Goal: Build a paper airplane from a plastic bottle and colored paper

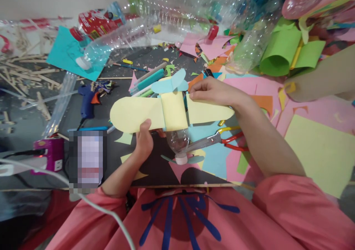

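Observation:
A toy airplane made from a plastic bottle [179,141] is in front of me, its white cap [181,158] pointing toward me. Yellow paper [174,110] wraps the bottle's middle, and light blue paper tail pieces [172,83] are at its far end. My left hand [144,141] pinches the left yellow paper wing [133,113], thumb on top and fingers hidden beneath. At the inner far corner of the right yellow paper wing [209,111], my right hand [212,89] is closed on the paper. A narrow gap shows between this wing and the wrapped body.
Scissors [213,139] with yellow and red handles lie by the bottle's neck. A blue glue gun [88,101], a phone-like device [88,159] and wooden sticks [41,72] are at left. Plastic bottles [122,36] crowd the back; paper scraps cover the right. Another person's arm [318,76] reaches in at right.

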### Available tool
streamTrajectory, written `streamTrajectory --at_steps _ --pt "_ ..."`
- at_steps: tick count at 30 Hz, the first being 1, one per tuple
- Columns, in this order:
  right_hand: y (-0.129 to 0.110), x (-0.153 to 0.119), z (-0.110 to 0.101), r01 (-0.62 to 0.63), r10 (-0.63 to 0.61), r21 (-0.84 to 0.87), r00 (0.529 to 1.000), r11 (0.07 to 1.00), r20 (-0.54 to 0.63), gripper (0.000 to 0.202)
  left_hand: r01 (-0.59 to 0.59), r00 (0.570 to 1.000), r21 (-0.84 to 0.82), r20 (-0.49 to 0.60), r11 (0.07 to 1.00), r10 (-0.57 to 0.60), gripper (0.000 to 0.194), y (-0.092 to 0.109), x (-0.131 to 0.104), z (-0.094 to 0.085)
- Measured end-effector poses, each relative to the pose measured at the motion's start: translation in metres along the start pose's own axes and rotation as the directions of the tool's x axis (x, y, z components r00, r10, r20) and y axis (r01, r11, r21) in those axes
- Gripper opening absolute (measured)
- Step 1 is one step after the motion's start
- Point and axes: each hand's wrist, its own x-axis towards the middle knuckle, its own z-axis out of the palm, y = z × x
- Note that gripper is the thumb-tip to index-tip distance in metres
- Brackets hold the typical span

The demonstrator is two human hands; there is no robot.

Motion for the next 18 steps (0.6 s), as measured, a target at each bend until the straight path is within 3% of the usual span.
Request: streamTrajectory --at_steps 18 --pt "-0.0031 0.0027 0.0064 -0.034 0.034 0.025 0.999 0.999 0.011 0.027 -0.005 1.000 0.066 0.025 0.998 0.003 0.032 0.0036 0.0000 -0.0002"
